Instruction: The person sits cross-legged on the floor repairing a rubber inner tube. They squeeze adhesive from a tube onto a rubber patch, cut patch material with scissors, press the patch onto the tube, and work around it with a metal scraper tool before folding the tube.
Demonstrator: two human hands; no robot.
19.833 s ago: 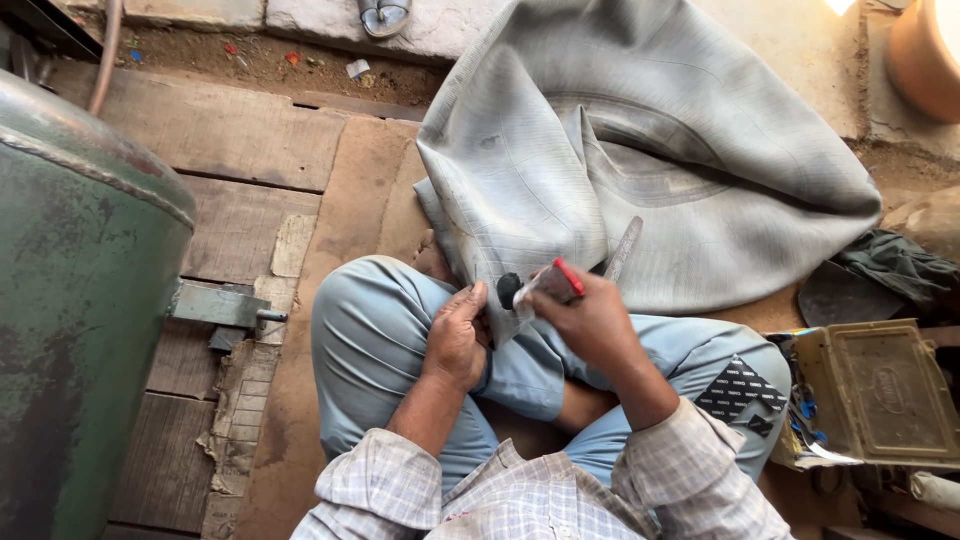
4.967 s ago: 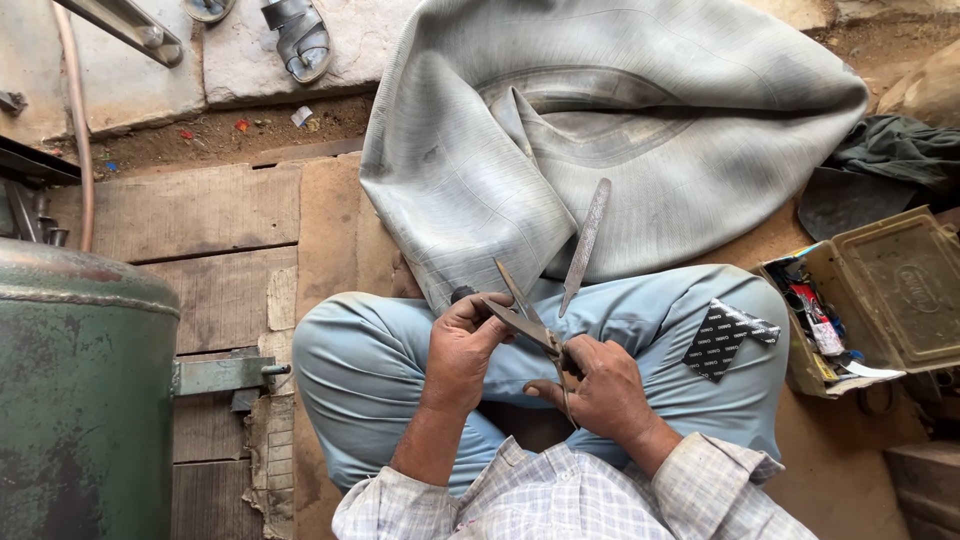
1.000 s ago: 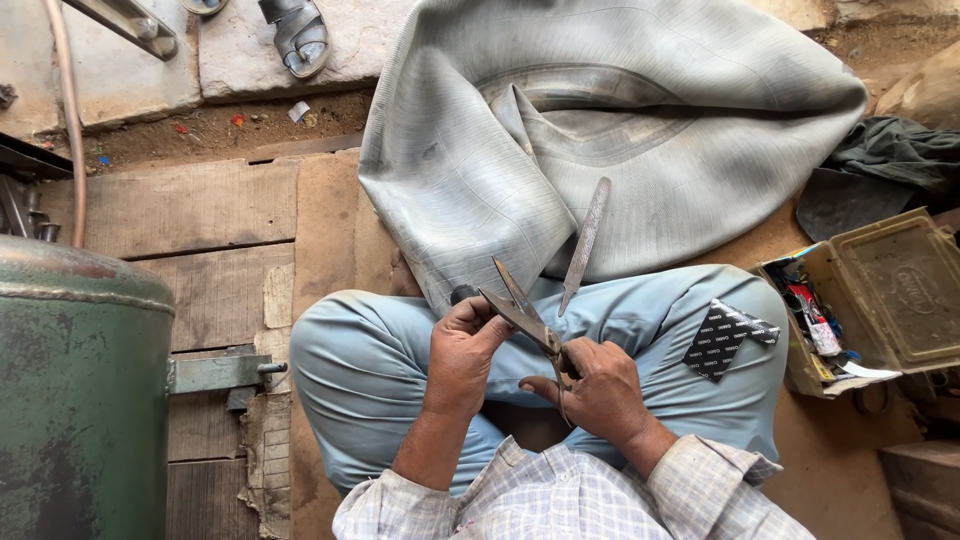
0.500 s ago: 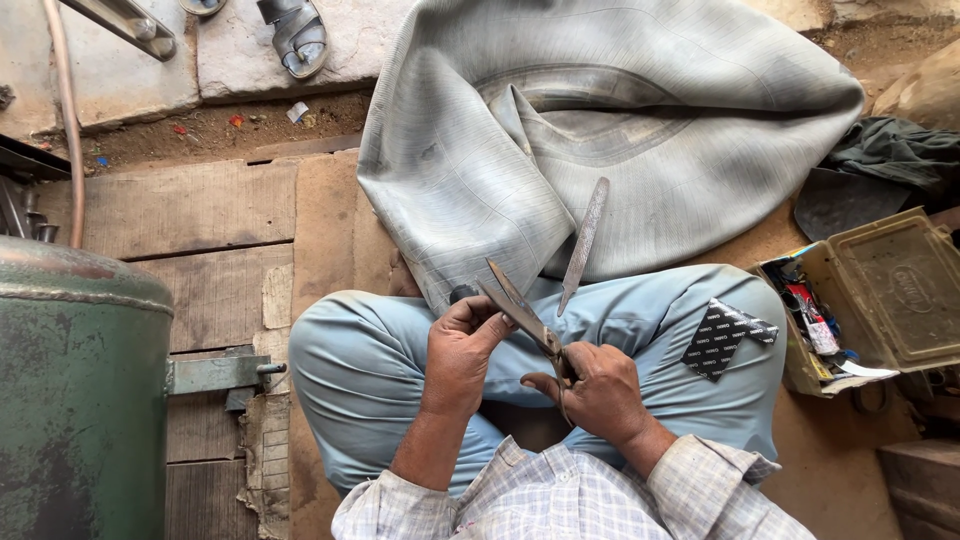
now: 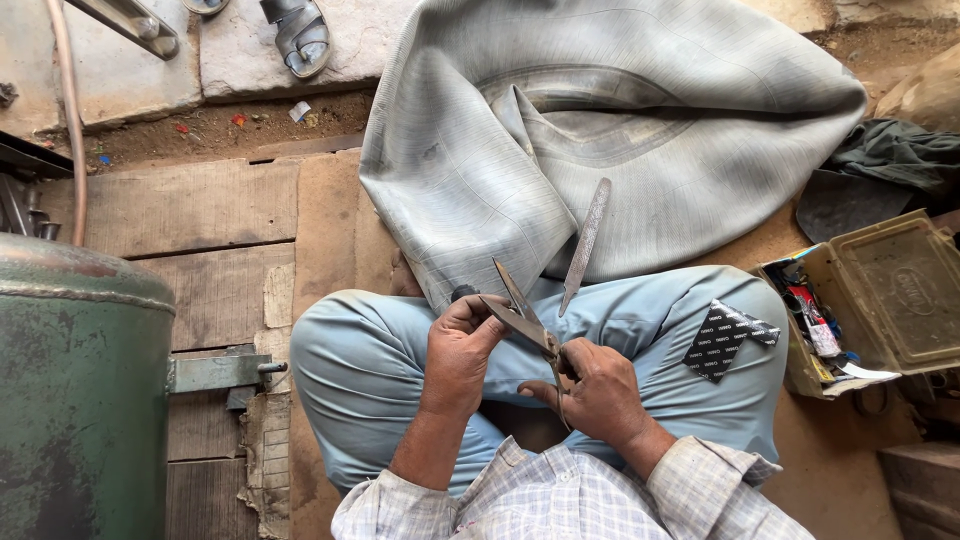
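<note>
I sit cross-legged in light blue trousers. My right hand [image 5: 600, 392] grips the handles of metal scissors [image 5: 520, 308], whose blades stand apart and point up-left. My left hand [image 5: 458, 352] pinches a small dark piece between the blades, just below the edge of a big grey rubber inner tube [image 5: 600, 130] that lies folded in front of my knees. A long flat metal file [image 5: 585, 245] rests on the tube. A black patterned rubber patch [image 5: 728, 338] lies on my right thigh.
A green metal tank [image 5: 80, 400] stands at the left with a metal bracket [image 5: 215, 372]. An open olive tool box [image 5: 865, 300] with small items sits at the right. Sandals [image 5: 295, 35] lie at the top, wooden planks [image 5: 185, 205] under me.
Over the last second my hands shifted only slightly, with the scissor blades staying apart at the small piece. Much earlier my right hand held a red-handled tool instead of scissors.
</note>
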